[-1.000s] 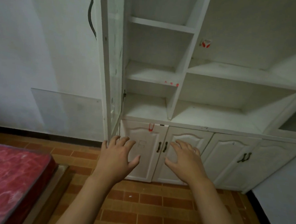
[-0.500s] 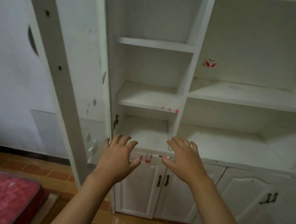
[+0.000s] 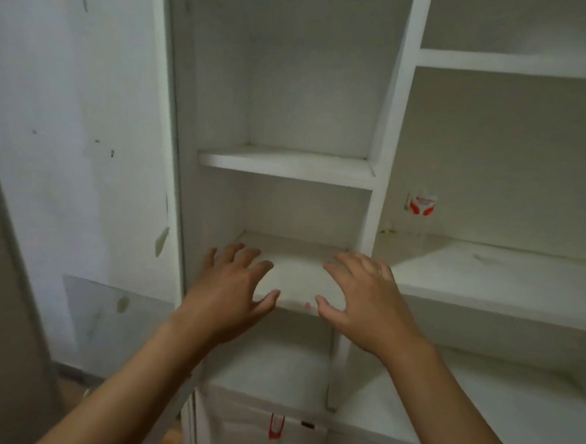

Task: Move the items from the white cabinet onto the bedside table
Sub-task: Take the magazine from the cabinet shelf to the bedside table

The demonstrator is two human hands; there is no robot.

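The white cabinet (image 3: 391, 131) fills the view, its narrow left column of shelves bare. My left hand (image 3: 227, 291) and my right hand (image 3: 365, 300) hover side by side in front of a middle shelf (image 3: 297, 273), palms down, fingers spread, holding nothing. A small red-and-white sticker (image 3: 421, 205) sits on the back wall of the wide right compartment. No loose items show on any shelf. The bedside table is out of view.
An open cabinet door (image 3: 84, 140) stands at the left, close to my left arm. Closed lower doors (image 3: 271, 436) with a red tag lie below the shelves. The wide right shelf (image 3: 503, 286) is dusty.
The view has moved closer and tilted up, so the shelves look larger and the floor and red bed have dropped out. Both hands have risen from the lower doors to the middle shelf.
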